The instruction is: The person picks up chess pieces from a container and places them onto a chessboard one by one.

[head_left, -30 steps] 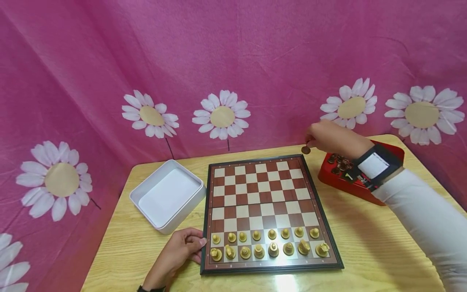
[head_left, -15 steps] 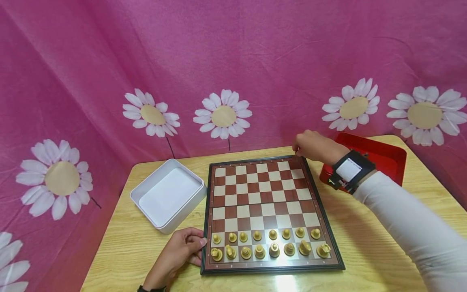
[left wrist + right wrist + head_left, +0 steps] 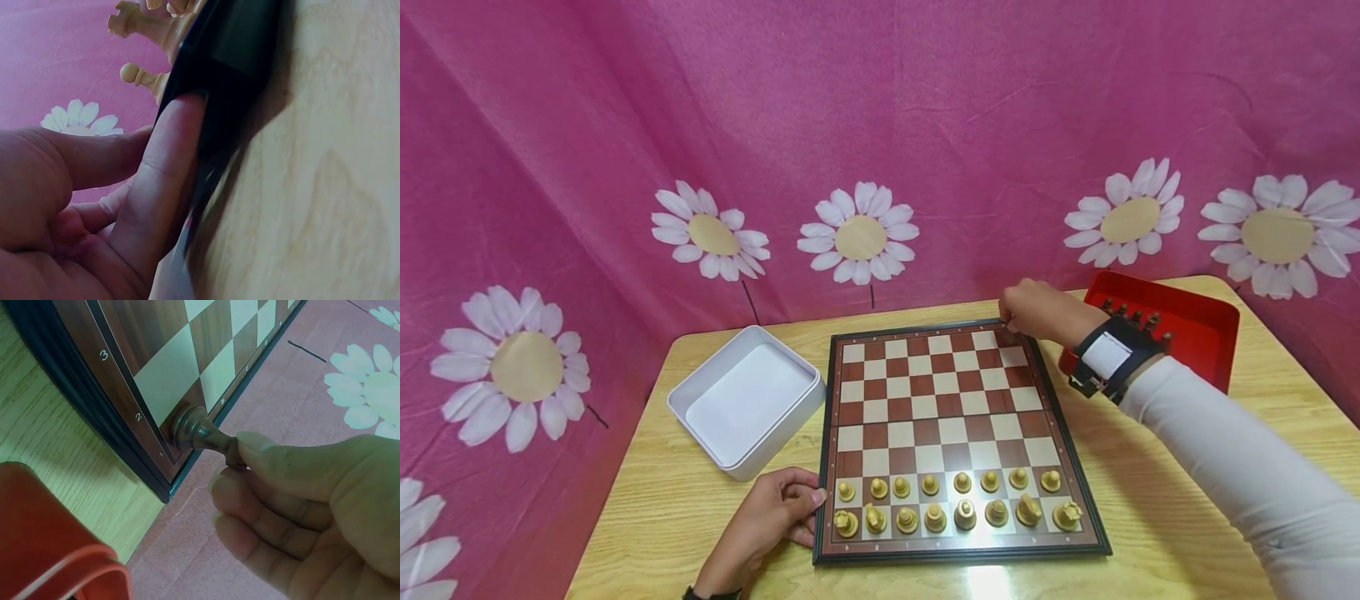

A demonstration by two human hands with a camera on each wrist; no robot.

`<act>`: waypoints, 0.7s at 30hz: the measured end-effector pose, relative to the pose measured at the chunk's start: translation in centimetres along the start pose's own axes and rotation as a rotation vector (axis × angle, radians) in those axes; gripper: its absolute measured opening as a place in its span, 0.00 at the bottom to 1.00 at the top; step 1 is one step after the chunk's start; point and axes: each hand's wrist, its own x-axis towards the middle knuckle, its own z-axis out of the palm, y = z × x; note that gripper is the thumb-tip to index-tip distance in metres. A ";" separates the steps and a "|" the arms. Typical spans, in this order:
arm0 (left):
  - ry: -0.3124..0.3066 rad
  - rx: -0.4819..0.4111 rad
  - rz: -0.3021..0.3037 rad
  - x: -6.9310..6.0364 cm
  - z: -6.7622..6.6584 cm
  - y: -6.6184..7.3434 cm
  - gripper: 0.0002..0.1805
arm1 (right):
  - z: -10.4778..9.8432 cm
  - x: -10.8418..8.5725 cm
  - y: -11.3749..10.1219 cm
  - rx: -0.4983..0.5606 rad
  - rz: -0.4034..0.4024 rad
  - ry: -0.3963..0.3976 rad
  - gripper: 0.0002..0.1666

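Note:
At the far right corner of the chessboard (image 3: 925, 407), my right hand (image 3: 1037, 310) pinches a dark brown chess piece (image 3: 206, 434) by its flared top between thumb and fingertips. The right wrist view shows its round base on the dark corner square, leaning to the camera's view; its top is partly covered. My left hand (image 3: 775, 508) grips the board's left edge near the front corner, thumb and fingers against the black rim (image 3: 219, 75). Two rows of cream-yellow chess pieces (image 3: 965, 514) stand along the near side, with a pale rook (image 3: 134, 22) close to that hand.
Right of the board stands a red box (image 3: 1206, 333) with several dark pieces (image 3: 1137, 317) inside, partly behind my right wrist. A white box (image 3: 748, 400) sits to the left. The wooden table (image 3: 647, 508) meets a pink daisy-patterned cloth (image 3: 970, 167) at the back.
My right hand has come left from over the red box with the dark chess piece and set its base at the board's far right corner. The left hand has stayed at the edge.

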 end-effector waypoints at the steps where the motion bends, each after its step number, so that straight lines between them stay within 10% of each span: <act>1: 0.001 0.002 -0.001 0.0 0.0 0.0 0.16 | 0.0 0.0 0.0 0.001 -0.001 0.001 0.03; 21: 0.006 0.006 -0.009 0.0 0.1 0.0 0.15 | -1.2 -1.0 0.4 0.049 0.045 -0.043 0.15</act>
